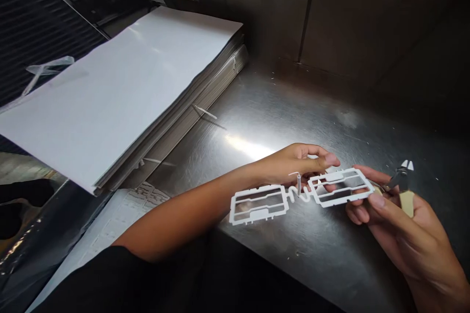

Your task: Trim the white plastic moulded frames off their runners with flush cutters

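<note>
Left hand (293, 164) pinches the white sprue (303, 195) — long axis crosswise — right hand (407, 242) grips side cutters (401, 180)

Right forearm (438, 286) cut off at bottom

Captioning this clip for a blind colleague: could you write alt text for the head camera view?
A left hand and a right hand hold a white plastic moulded frame above a stainless steel table. The right hand also holds side cutters. A stack of white sheets lies to the left.
</note>
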`<control>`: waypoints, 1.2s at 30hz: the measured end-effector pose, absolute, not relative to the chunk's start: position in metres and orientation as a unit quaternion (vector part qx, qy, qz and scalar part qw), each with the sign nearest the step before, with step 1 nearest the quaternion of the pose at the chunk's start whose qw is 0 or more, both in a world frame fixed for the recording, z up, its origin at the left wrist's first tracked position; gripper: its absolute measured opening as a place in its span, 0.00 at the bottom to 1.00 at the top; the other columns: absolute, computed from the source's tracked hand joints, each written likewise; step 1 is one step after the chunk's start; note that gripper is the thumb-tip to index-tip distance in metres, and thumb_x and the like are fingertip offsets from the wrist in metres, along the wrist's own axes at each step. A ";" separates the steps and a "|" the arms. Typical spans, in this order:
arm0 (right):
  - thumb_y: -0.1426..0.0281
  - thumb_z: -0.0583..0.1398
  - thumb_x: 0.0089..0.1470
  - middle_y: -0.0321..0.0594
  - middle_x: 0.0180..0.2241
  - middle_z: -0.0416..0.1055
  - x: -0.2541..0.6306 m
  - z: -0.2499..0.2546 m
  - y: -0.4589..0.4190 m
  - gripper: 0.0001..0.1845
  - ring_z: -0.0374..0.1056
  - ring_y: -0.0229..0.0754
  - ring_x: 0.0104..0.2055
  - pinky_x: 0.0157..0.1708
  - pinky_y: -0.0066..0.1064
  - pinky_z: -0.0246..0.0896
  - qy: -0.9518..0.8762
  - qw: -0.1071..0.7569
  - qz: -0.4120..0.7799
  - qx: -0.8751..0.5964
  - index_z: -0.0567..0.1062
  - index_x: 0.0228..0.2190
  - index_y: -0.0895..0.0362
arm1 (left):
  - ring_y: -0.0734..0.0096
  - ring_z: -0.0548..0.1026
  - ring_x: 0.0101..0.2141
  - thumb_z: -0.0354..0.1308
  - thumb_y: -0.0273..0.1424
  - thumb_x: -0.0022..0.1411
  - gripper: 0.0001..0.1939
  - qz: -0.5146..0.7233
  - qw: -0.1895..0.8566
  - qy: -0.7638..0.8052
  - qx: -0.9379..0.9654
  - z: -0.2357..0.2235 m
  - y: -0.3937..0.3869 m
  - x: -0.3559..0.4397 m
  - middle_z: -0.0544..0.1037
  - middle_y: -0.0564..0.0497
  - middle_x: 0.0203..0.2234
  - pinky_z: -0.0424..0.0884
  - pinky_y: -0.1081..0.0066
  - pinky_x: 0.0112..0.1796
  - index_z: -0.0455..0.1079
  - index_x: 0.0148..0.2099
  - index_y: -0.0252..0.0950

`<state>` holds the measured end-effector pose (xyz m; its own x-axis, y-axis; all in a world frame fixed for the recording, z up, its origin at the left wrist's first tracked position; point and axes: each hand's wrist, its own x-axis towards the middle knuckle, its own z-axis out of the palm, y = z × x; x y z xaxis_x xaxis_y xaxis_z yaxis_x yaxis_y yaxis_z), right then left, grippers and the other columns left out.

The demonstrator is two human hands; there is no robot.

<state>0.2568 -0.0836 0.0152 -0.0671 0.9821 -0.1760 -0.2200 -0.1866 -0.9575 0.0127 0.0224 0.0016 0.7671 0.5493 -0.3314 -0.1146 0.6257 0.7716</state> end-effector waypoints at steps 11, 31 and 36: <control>0.64 0.79 0.62 0.39 0.36 0.72 0.282 0.028 -0.073 0.22 0.66 0.38 0.31 0.32 0.29 0.71 -0.305 0.650 0.508 -0.476 0.85 0.55 0.49 | 0.62 0.85 0.28 0.49 0.47 0.87 0.30 0.316 0.865 0.350 0.170 0.010 0.061 0.001 0.86 0.36 0.39 0.82 0.70 0.25 0.82 0.48 0.27; 0.62 0.84 0.49 0.45 0.38 0.76 0.281 0.015 -0.067 0.41 0.69 0.47 0.33 0.30 0.35 0.76 -0.309 0.626 0.431 -0.572 0.82 0.63 0.48 | 0.79 0.69 0.18 0.64 0.58 0.77 0.32 0.388 0.854 0.302 0.174 0.016 0.050 0.007 0.71 0.54 0.25 0.58 0.81 0.15 0.81 0.41 0.30; 0.67 0.85 0.44 0.51 0.37 0.79 0.283 0.015 -0.066 0.42 0.72 0.49 0.31 0.29 0.38 0.77 -0.334 0.642 0.402 -0.560 0.84 0.60 0.50 | 0.80 0.68 0.19 0.72 0.59 0.69 0.31 0.407 0.847 0.277 0.197 0.014 0.049 0.008 0.71 0.54 0.27 0.57 0.82 0.15 0.80 0.41 0.31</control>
